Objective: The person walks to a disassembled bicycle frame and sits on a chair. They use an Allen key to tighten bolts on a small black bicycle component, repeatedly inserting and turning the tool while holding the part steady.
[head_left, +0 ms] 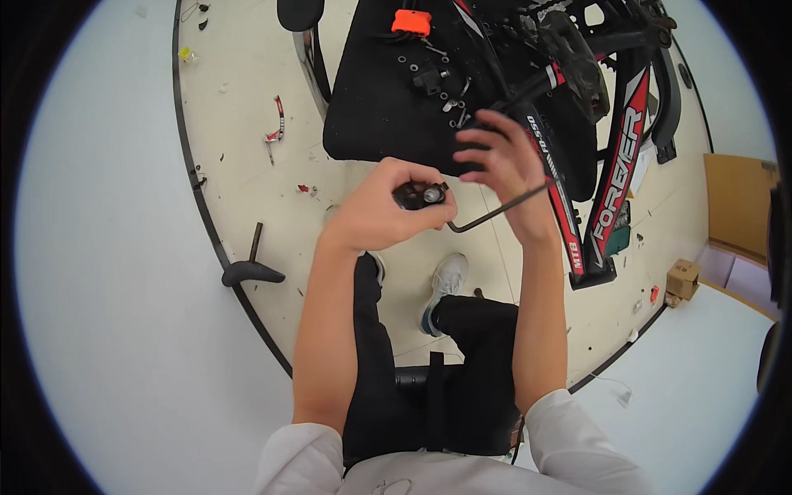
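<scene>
Black part (408, 196) with a metal-looking round end sits in the left hand (379, 206) — fingers and thumb wrapped close round it, round end facing up, probably to keep it visible and reachable. Bent dark hex key (499, 209) starts at the left fingertips and runs right, across the right wrist; can't tell if it's seated in the part or just pinched. Right hand (505, 161) is open, fingers spread, nothing seen in them; contact with the key unclear. Left likely does the steadying, leaving the right free.

Just beyond the grip: front edge of the black seat (371, 115); loose fasteners (450, 106) farther out on it, presumably parked within reach.

Bike frame (623, 157) is close on the right — tightest side, key tip points at it. Easier room: left of the grip over the floor (247, 190), or back towards the black trousers (487, 334).
</scene>
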The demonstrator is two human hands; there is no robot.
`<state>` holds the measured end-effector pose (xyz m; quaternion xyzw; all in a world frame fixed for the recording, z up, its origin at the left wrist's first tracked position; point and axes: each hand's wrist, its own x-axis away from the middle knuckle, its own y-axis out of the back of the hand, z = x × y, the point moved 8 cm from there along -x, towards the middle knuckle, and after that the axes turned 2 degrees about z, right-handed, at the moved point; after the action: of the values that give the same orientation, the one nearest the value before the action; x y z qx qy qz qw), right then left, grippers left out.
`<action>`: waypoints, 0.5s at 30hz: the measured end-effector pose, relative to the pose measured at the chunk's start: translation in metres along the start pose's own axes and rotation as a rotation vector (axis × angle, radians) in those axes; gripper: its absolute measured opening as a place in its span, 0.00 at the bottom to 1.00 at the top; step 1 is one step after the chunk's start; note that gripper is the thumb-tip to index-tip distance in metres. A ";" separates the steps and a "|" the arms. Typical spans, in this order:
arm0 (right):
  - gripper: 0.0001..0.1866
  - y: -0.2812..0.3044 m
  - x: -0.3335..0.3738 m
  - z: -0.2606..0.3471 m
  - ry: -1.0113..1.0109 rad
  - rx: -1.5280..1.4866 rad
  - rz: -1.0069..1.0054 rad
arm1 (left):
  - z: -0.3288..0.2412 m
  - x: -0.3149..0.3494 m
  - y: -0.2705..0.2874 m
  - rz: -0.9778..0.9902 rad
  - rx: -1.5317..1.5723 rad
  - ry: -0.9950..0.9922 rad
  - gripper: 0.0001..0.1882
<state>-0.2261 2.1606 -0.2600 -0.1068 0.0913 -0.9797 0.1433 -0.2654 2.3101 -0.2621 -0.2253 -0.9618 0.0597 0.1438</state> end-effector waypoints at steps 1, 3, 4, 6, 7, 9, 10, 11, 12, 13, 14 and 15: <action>0.34 -0.016 0.001 -0.002 -0.023 0.087 0.127 | 0.003 -0.001 0.004 -0.066 -0.034 -0.010 0.08; 0.40 -0.035 0.005 -0.011 -0.071 0.138 0.229 | 0.009 -0.004 0.012 -0.195 -0.102 -0.031 0.08; 0.43 -0.039 0.007 -0.017 -0.100 0.202 0.244 | 0.008 -0.006 0.014 -0.225 -0.047 -0.056 0.08; 0.49 -0.046 0.011 -0.020 -0.094 0.328 0.246 | 0.006 -0.010 0.020 -0.285 0.061 -0.101 0.09; 0.50 -0.050 0.013 -0.019 -0.072 0.379 0.265 | 0.008 -0.012 0.026 -0.303 0.104 -0.098 0.09; 0.49 -0.055 0.014 -0.021 -0.079 0.435 0.272 | 0.000 -0.005 0.028 -0.293 0.306 -0.140 0.09; 0.47 -0.057 0.014 -0.024 -0.108 0.442 0.261 | -0.004 -0.001 0.029 -0.287 0.408 -0.160 0.09; 0.46 -0.058 0.014 -0.027 -0.137 0.448 0.249 | -0.007 0.001 0.030 -0.239 0.497 -0.194 0.08; 0.44 -0.057 0.009 -0.027 -0.153 0.462 0.241 | -0.008 0.001 0.028 -0.177 0.513 -0.195 0.08; 0.36 -0.047 0.008 -0.027 -0.139 0.505 0.188 | -0.007 0.003 0.025 -0.115 0.529 -0.196 0.08; 0.34 -0.035 0.000 -0.018 -0.030 0.540 0.110 | -0.008 0.002 0.022 -0.053 0.544 -0.196 0.08; 0.33 -0.024 -0.006 -0.015 0.061 0.556 0.041 | -0.009 0.006 0.022 -0.053 0.493 -0.170 0.08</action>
<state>-0.2305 2.1875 -0.2702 -0.0320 -0.1747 -0.9667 0.1843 -0.2587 2.3323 -0.2562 -0.1524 -0.9324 0.3070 0.1147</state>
